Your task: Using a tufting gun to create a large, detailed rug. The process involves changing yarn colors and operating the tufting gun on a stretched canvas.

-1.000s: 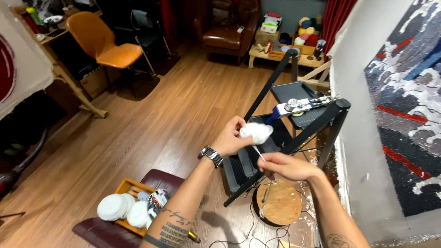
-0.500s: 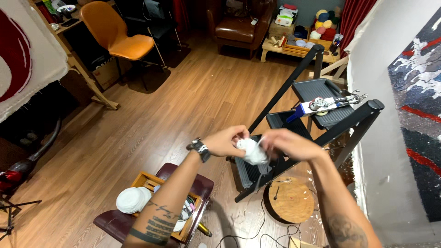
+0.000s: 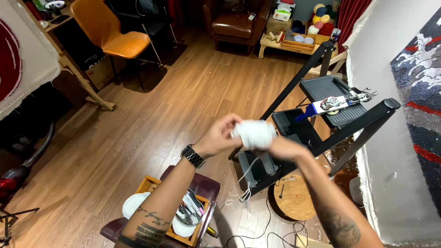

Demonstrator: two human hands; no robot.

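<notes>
Nearest the camera: shallow wooden tray (image 3: 148, 184) resting on a dark maroon padded stool (image 3: 205, 186). Tray holds white rounded cloth-like bundles (image 3: 132, 205) and a cluster of pens and small tools (image 3: 190, 209). The tray covers most of the stool top; a strip of padding shows at its far edge.

Just right of the stool: round wooden disc (image 3: 296, 198) with visible grain rings, flat on the floor, with thin dark cables (image 3: 257, 236) looping beside it.

Above the stool: both hands meet on 1 soft white ball of wound yarn (image 3: 254, 133). Left hand (image 3: 219, 137), black wristwatch (image 3: 192, 156) on the wrist, has its fingers curled closed on the left side of the ball. Right hand (image 3: 281, 148) is closed against the right and lower side. A white strand (image 3: 246, 177) hangs down from the ball, ending in a small loop below.

Beyond the stool: black metal folding step ladder (image 3: 321, 105), ribbed treads, slanted rails. Its lowest tread lies directly under the hands; the strand hangs in front of it. A blue-handled metal tool (image 3: 333, 103) lies on the top tread. Right of the ladder, close by: white wall with a hanging textured rug in grey, white and red (image 3: 420, 96).

Left of the stool: bare, glossy wood plank floor (image 3: 151, 110). Far from the stool: orange moulded chair (image 3: 110, 32), brown leather armchair (image 3: 239, 23), low wooden table with coloured yarn balls (image 3: 303, 36).
</notes>
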